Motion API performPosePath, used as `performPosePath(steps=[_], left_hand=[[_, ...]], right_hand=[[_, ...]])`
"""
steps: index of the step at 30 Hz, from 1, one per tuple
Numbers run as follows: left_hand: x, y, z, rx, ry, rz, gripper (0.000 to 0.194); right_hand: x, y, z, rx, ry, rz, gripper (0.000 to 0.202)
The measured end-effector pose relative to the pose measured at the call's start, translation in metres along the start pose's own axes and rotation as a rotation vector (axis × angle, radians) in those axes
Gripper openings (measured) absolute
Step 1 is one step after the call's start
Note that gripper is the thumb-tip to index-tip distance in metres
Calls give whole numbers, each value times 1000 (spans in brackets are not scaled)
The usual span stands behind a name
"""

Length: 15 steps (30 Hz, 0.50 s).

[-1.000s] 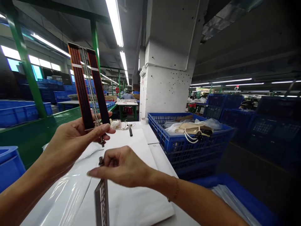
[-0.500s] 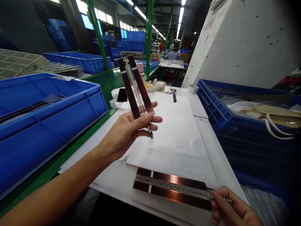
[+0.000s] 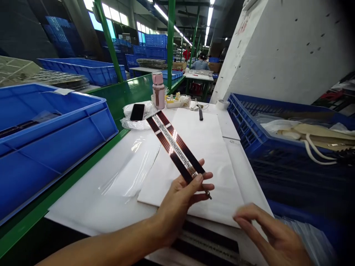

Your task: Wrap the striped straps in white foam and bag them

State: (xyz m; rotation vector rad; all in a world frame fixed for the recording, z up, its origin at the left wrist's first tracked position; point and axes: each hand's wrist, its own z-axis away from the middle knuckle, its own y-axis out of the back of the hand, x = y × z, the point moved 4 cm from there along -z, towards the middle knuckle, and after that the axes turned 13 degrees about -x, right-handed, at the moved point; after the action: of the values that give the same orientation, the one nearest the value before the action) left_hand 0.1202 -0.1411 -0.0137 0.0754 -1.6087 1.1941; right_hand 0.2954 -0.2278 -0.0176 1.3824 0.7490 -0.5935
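My left hand (image 3: 184, 197) is closed on the lower end of a model solar array (image 3: 177, 146), with the thumb on top. The array has two dark, copper-edged panels with a silver lattice truss between them, and a small metal pin sticks out past my fingers. It is held tilted above the white sheet. A second model solar array (image 3: 208, 242) lies near the table's front edge, partly hidden behind my left wrist. Right of it my right hand (image 3: 274, 232) hovers, blurred, its fingers loosely curved and nothing visible in them.
A blue bin (image 3: 55, 147) stands on the left, a blue crate (image 3: 263, 136) on the right. Clear plastic film (image 3: 124, 166) lies on the white table (image 3: 83, 207). Farther back are a phone (image 3: 137, 112), a pink bottle (image 3: 158, 92) and a dark-handled tool (image 3: 200, 112). A person (image 3: 200, 63) sits beyond.
My left hand has come down and to the right with its array, which now leans further left. My right hand has let go of the second array, which lies lower in view.
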Motion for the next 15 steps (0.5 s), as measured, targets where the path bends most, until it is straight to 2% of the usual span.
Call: performPosePath(steps=[4, 7, 9, 11, 13, 15], left_hand=[[-20, -11, -9, 15, 6, 46, 46], [-17, -9, -16, -37, 17, -114, 44], [-10, -5, -18, -151, 68, -387, 47], [-1, 1, -16, -282, 88, -763, 50], [8, 9, -12, -369, 46, -1137, 41], [13, 15, -8, -421, -3, -1402, 31]], right_hand=[[-36, 0, -52, -109, 106, -54, 12], [-35, 5, -78, -165, 111, -177, 19], [-21, 14, -89, -181, 79, -240, 26], [-3, 25, -98, -180, 48, -262, 32], [14, 37, -108, -173, 33, -267, 36], [29, 48, -120, -147, 36, -265, 37]])
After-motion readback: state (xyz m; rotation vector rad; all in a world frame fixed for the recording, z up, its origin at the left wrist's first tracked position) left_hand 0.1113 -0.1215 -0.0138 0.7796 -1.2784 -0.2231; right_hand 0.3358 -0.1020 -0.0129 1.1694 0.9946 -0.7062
